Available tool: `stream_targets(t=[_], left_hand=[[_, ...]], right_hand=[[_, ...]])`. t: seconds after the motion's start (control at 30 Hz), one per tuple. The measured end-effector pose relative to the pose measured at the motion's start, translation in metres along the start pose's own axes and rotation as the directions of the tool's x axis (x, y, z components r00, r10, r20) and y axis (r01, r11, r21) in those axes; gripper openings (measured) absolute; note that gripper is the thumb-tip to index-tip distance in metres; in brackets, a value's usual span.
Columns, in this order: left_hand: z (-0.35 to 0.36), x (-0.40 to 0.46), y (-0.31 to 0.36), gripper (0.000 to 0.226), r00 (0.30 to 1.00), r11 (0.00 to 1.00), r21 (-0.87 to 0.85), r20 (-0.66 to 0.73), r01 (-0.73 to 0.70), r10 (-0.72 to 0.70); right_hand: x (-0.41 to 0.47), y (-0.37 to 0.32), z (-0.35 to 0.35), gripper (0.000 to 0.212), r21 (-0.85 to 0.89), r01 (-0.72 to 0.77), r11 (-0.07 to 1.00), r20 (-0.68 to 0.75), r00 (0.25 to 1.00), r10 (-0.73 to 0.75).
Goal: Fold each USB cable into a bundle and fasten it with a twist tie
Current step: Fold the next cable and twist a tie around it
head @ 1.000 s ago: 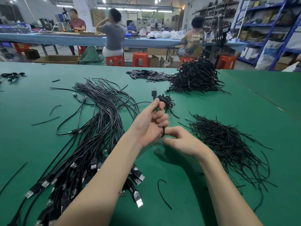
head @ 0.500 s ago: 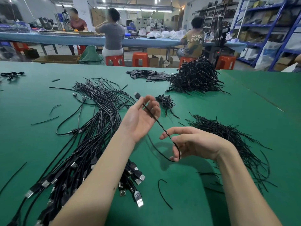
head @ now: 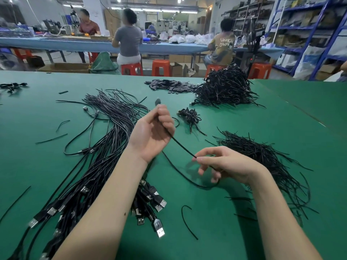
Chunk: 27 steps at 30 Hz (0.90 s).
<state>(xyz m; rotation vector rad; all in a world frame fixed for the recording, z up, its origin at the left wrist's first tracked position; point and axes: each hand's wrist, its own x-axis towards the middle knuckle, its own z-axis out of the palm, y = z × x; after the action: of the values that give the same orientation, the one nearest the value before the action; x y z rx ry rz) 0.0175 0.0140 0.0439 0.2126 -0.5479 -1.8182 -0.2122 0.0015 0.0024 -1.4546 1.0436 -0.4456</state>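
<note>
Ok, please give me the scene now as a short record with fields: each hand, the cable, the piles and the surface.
left hand: raised, fingers curled round the USB cable near one end
right hand: pinches the same cable further along
cable state: stretched between the hands, the rest loops down onto the table, not yet folded
loose USB cables: large pile at left
twist ties: pile at right
bundled cable: one, beyond the hands
finished bundles: heap at far right
surface: green table

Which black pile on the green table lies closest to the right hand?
The loose pile of twist ties, just beyond the right hand. The heap of tied bundles sits far back, and the unfolded USB cables lie past the left arm.
</note>
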Motion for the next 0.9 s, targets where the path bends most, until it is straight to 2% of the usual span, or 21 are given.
stream_targets(t=[0.07,0.13,0.17,0.2,0.27,0.33,0.4,0.5,0.57,0.67,0.83,0.9], left_hand=[[0.001,-0.003,-0.004,0.039,0.992,0.94,0.324,0.029,0.109,-0.126],[0.0,-0.002,-0.012,0.047,0.974,0.763,0.618,-0.019,0.19,-0.228],[-0.001,-0.001,-0.017,0.05,0.962,0.666,0.712,-0.052,0.224,-0.268],[-0.002,0.002,-0.023,0.051,0.953,0.578,0.778,-0.089,0.248,-0.29],[-0.006,0.008,-0.032,0.05,0.959,0.45,0.857,-0.159,0.252,-0.234],[-0.009,0.013,-0.039,0.044,0.977,0.413,0.886,-0.178,0.21,-0.116],[-0.008,0.015,-0.041,0.04,0.989,0.467,0.874,-0.147,0.131,-0.001],[-0.005,0.015,-0.036,0.044,0.979,0.633,0.773,-0.164,0.048,0.125],[-0.003,0.015,-0.033,0.046,0.971,0.726,0.688,-0.188,0.024,0.147],[-0.003,0.013,-0.032,0.05,0.981,0.839,0.544,-0.16,-0.006,0.111],[-0.005,0.008,-0.023,0.051,1.0,0.955,0.296,0.015,-0.017,0.013],[-0.005,0.006,-0.019,0.051,0.996,0.957,0.29,0.078,0.014,-0.038]], right_hand=[[0.006,0.0,0.0,0.018,-0.048,0.042,0.998,-0.245,0.968,-0.052],[0.01,-0.003,-0.002,0.018,-0.048,0.148,0.988,-0.419,0.895,-0.154],[0.01,-0.007,-0.003,0.019,0.008,0.218,0.976,-0.465,0.865,-0.189],[0.009,-0.012,-0.004,0.019,0.087,0.286,0.954,-0.488,0.847,-0.21],[0.007,-0.023,0.0,0.015,0.198,0.363,0.911,-0.48,0.846,-0.232],[0.006,-0.033,0.009,0.015,0.18,0.385,0.905,-0.436,0.856,-0.278],[0.006,-0.038,0.017,0.018,0.156,0.407,0.9,-0.338,0.878,-0.339],[0.003,-0.037,0.024,0.009,0.296,0.366,0.882,-0.072,0.93,-0.361],[0.001,-0.03,0.025,0.005,0.399,0.279,0.873,0.105,0.932,-0.346],[0.001,-0.014,0.03,0.006,0.415,0.169,0.894,0.298,0.903,-0.309],[0.001,-0.008,0.023,0.018,0.4,0.067,0.914,0.303,0.932,-0.2],[0.0,-0.008,0.019,0.025,0.277,0.064,0.959,0.236,0.963,-0.133]])
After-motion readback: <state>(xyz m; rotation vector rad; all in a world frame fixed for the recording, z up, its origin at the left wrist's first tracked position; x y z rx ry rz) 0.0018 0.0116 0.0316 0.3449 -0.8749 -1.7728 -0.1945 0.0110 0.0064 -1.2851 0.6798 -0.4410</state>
